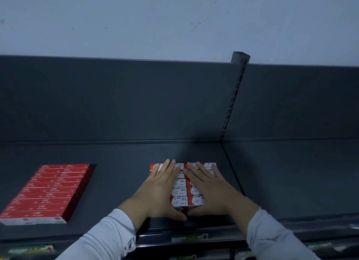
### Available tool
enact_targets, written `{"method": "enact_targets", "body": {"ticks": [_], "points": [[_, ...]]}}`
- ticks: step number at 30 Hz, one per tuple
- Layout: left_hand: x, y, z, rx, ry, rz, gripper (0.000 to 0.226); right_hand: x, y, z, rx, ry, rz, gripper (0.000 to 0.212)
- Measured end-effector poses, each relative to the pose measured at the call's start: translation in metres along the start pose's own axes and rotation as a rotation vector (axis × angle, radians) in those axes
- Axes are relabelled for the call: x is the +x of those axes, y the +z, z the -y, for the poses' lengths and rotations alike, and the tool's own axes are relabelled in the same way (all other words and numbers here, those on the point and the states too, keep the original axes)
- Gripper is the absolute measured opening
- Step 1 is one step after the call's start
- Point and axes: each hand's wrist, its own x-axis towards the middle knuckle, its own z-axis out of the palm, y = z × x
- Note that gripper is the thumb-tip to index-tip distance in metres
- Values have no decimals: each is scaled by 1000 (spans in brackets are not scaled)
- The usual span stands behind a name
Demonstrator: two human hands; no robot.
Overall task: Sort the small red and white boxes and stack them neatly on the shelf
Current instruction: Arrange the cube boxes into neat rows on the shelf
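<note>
Two hands were laid flat, palms down, on a block of small red and white boxes (181,192) standing on a dark grey shelf (124,184). The left hand (161,189) covered the block's left column and the right hand (210,189) its right column. The fingers were straight and slightly spread, nothing was gripped, and both thumbs were stretched along the block's near edge, their tips almost meeting.

Most of the block was hidden under the hands. In the gap between them five rows in two columns could be counted, with "PAPER CLIPS" and a "3" readable upside down. How many layers lay beneath could not be told.

Well to the left of the block a second block of flat red boxes (48,191) was seen. It had about ten rows, its print was too blurred to read, and its near left corner was cut off by the frame. Behind and to the right of the block one slotted upright post (235,104) rose against the back panel. Just below the block a blurred price label (189,237) was fixed to the shelf edge. Two pale sleeves (108,238) were cut off at the bottom.
</note>
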Motion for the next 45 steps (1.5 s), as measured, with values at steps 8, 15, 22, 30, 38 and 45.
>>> {"method": "enact_targets", "body": {"ticks": [8,15,22,30,38,45], "points": [[2,8,1,-42,-4,-29,129,5,5,-2,27,9,-55,110],[1,2,3,-113,1,-34,128,2,-4,-8,69,-35,-23,112],[-11,8,33,-1387,-284,-366,83,-22,-10,-12,1381,280,-484,56],[-12,12,16,-1675,-423,-295,83,-13,6,-2,1797,418,-438,44],[-6,11,9,-1677,-442,-264,66,-12,8,-6,1708,453,-432,36],[-13,11,10,-1469,-454,-281,75,-14,9,-10,1586,484,-301,52]]}}
